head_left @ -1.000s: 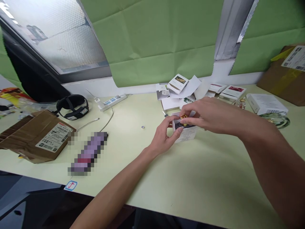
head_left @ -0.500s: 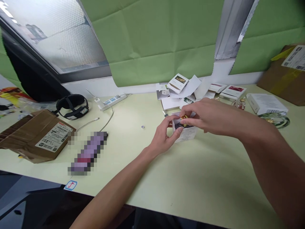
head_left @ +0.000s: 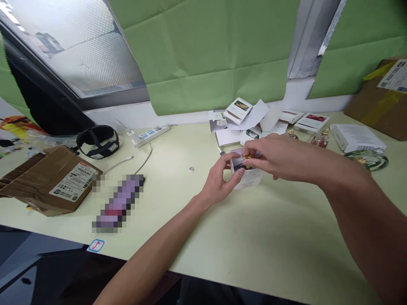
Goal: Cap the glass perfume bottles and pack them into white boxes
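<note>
A small white carton point(head_left: 249, 178) stands open on the pale green table point(head_left: 248, 237), near its middle. My left hand point(head_left: 219, 180) grips the carton's left side, thumb and fingers wrapped round it. My right hand point(head_left: 273, 156) reaches over the top, its fingertips pinched on a small gold-capped object point(head_left: 246, 157) that sits in the carton's mouth. The rest of that object is hidden inside the carton and under my fingers.
Behind the carton lie several small white boxes and leaflets point(head_left: 241, 111). Small glass bottles point(head_left: 321, 137) and a white box point(head_left: 356, 137) sit to the right, brown parcels at far right point(head_left: 378, 101) and at left point(head_left: 47, 178). A black head strap point(head_left: 97, 142), power strip point(head_left: 152, 134), and small round bit point(head_left: 191, 168) lie left.
My right hand has sunk slightly, pressing the gold-capped object a little lower into the carton. My left hand keeps the same grip.
</note>
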The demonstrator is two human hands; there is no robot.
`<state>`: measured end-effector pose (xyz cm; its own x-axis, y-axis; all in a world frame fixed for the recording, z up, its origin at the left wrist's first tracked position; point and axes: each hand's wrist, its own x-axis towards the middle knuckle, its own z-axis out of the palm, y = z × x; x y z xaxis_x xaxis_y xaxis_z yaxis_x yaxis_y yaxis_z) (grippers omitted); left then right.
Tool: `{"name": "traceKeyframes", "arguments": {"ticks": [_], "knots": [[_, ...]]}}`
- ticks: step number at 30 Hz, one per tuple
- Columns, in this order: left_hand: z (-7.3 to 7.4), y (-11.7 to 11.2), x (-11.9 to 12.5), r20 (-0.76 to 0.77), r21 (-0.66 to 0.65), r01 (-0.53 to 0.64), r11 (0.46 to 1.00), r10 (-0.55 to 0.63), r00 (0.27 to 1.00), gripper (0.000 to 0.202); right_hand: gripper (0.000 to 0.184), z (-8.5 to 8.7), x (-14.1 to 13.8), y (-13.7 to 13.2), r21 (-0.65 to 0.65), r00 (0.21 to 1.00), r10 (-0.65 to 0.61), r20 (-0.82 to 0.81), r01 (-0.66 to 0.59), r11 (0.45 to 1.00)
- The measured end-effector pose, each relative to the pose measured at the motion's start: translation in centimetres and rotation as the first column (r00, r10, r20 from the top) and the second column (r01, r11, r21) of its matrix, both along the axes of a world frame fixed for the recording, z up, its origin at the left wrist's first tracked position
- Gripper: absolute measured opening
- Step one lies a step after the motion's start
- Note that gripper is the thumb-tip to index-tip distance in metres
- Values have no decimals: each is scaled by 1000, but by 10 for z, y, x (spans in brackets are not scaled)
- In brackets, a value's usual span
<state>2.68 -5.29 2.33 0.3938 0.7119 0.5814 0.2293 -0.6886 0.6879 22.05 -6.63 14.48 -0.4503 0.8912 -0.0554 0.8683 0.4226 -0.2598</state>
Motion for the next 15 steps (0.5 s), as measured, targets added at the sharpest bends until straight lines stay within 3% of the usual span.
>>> {"name": "traceKeyframes", "arguments": {"ticks": [8, 15], "knots": [[1, 0, 0, 5, 5, 13, 1000, -13, 1000, 33, 33, -1, -2, 1, 13, 999, 35, 7, -35, 999], [1, -1, 0, -6, -3, 7, 1000, -7, 1000, 33, 33, 1, -5, -2, -29, 1000, -4, 25, 5, 1000]]}}
